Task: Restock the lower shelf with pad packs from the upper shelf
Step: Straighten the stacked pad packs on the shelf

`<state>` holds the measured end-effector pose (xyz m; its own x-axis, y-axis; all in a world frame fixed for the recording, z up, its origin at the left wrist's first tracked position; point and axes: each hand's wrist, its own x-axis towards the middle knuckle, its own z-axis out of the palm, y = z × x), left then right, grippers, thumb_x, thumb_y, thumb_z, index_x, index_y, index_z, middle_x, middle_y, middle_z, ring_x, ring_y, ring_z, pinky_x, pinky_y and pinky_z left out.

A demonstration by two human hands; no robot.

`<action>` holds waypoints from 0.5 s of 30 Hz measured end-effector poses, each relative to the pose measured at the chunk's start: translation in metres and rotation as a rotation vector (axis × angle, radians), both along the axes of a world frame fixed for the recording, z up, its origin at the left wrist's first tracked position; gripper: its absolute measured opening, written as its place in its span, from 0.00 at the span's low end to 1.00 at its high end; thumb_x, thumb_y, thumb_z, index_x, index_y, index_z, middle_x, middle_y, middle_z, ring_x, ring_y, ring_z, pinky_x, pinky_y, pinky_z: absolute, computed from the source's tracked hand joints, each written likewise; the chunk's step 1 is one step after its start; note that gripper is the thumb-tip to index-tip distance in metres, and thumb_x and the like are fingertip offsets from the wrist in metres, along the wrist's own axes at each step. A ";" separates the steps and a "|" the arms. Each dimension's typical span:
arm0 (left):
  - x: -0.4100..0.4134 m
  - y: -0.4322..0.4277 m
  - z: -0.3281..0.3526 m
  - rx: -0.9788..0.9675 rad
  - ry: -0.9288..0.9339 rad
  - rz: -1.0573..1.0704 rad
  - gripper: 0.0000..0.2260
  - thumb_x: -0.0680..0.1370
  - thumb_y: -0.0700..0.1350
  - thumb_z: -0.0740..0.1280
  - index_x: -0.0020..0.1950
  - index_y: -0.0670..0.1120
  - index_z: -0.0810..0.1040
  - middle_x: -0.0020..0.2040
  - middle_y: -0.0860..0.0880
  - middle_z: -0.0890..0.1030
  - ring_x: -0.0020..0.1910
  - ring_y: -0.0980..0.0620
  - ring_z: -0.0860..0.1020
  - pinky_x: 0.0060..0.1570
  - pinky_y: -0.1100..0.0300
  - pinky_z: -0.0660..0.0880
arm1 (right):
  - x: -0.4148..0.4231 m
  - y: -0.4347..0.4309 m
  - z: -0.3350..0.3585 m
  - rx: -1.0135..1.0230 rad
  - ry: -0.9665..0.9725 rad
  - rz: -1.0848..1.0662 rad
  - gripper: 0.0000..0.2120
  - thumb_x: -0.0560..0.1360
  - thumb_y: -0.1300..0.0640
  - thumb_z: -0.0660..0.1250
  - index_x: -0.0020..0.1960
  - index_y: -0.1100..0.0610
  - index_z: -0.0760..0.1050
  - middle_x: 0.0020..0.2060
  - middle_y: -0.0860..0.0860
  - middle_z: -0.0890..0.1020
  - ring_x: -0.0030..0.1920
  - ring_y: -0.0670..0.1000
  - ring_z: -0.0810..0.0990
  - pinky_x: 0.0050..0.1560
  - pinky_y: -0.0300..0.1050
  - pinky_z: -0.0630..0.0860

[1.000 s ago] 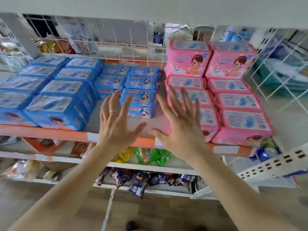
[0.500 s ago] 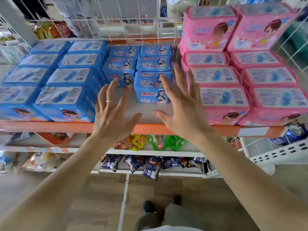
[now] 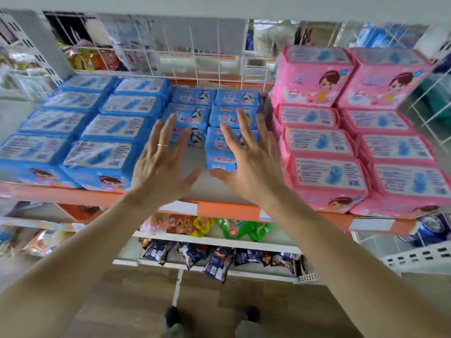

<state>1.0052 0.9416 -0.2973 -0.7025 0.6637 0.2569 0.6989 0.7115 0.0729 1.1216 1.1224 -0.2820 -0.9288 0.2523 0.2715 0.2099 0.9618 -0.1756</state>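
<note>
An orange-edged shelf (image 3: 227, 211) carries pad packs. Large blue packs (image 3: 97, 154) fill its left side, small blue packs (image 3: 192, 113) lie in two columns in the middle, and pink packs (image 3: 324, 176) are stacked on the right. My left hand (image 3: 161, 164), with a ring on one finger, hovers with spread fingers over the bare gap in front of the left column of small packs. My right hand (image 3: 246, 164) is spread over the front small blue pack (image 3: 217, 152) of the right column. Neither hand holds anything.
A white wire grid (image 3: 195, 59) backs the shelf, and another shelf board (image 3: 219, 8) runs above it. Below are white shelves with snack bags (image 3: 195, 225) and dark sachets (image 3: 214, 262). A wire divider (image 3: 434, 103) stands at the right. My feet show on the wooden floor (image 3: 136, 301).
Both hands have moved further in over the shelf toward the small blue packs, still spread and holding nothing. The view has tilted up and down between frames.
</note>
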 end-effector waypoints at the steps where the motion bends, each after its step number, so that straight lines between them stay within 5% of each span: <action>1: -0.004 0.003 -0.001 -0.029 -0.002 -0.007 0.42 0.75 0.62 0.69 0.82 0.52 0.53 0.82 0.48 0.41 0.81 0.44 0.43 0.73 0.43 0.63 | -0.006 -0.001 -0.002 0.017 -0.012 -0.017 0.46 0.72 0.31 0.67 0.81 0.48 0.51 0.81 0.53 0.44 0.79 0.65 0.43 0.75 0.69 0.53; 8: -0.038 0.020 -0.021 -0.281 -0.119 -0.051 0.44 0.78 0.51 0.65 0.81 0.52 0.37 0.78 0.52 0.26 0.80 0.45 0.36 0.77 0.47 0.56 | -0.044 -0.009 -0.023 0.022 -0.130 -0.170 0.43 0.76 0.36 0.66 0.81 0.43 0.45 0.80 0.50 0.37 0.79 0.66 0.38 0.74 0.71 0.49; 15: -0.054 0.031 -0.029 -0.309 -0.229 -0.034 0.44 0.77 0.51 0.64 0.81 0.53 0.34 0.77 0.54 0.25 0.80 0.47 0.37 0.77 0.46 0.55 | -0.060 -0.009 -0.026 0.053 -0.149 -0.170 0.35 0.79 0.37 0.60 0.81 0.42 0.50 0.81 0.45 0.45 0.80 0.61 0.42 0.71 0.72 0.55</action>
